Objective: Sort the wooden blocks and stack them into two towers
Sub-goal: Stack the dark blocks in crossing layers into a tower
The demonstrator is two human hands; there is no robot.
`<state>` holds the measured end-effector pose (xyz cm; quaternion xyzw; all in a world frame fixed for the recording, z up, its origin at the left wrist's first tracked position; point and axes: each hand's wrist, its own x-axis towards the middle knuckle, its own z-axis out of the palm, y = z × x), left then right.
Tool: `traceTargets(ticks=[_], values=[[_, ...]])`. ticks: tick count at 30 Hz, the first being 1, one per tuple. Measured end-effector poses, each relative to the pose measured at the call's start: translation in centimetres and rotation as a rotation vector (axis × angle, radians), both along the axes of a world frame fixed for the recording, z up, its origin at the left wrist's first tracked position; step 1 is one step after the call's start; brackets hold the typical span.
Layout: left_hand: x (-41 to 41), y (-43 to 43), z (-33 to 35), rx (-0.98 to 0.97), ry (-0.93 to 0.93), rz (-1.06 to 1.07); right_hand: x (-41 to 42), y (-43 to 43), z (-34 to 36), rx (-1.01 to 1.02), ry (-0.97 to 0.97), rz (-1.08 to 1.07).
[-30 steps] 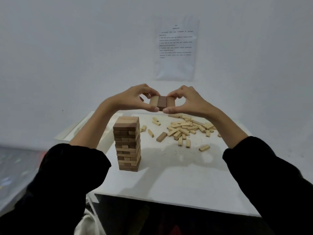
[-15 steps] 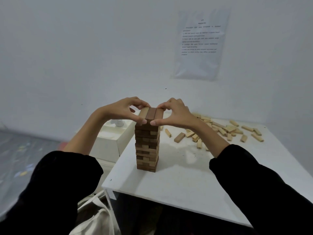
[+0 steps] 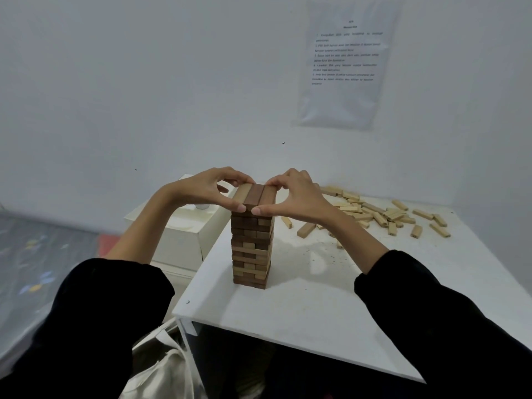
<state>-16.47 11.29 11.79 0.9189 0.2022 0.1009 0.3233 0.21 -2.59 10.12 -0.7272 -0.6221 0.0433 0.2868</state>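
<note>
A tower of brown and light wooden blocks [image 3: 252, 249] stands near the left side of the white table [image 3: 316, 306]. A layer of three blocks [image 3: 254, 194] lies side by side on its top, light one at the left, darker ones beside it. My left hand [image 3: 207, 190] pinches this layer from the left with thumb and fingers. My right hand [image 3: 293, 194] pinches it from the right. A pile of loose light blocks [image 3: 383, 214] lies at the table's far right.
A cream box-shaped unit [image 3: 184, 231] stands just left of the table, behind the tower. A printed sheet [image 3: 344, 64] hangs on the white wall. A pale cloth bag [image 3: 164, 367] lies below the table's front left corner. The table's left edge is close to the tower.
Both hands carried the three-block layer from in front of the wall down and left onto the tower's top. The view shifted left, so the loose pile now sits further right.
</note>
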Motion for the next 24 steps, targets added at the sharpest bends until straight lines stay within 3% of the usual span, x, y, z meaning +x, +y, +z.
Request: traceTargets(ticks=[16,24], values=[[-0.2,-0.5,0.2,-0.034,0.020,-0.022,0.6,-0.1,0.0,-0.021,0.053,0.049],[0.6,-1.8,2.2,0.070,-0.067,0.010,3.0,-2.3,1.5,0.044,0.141,0.048]])
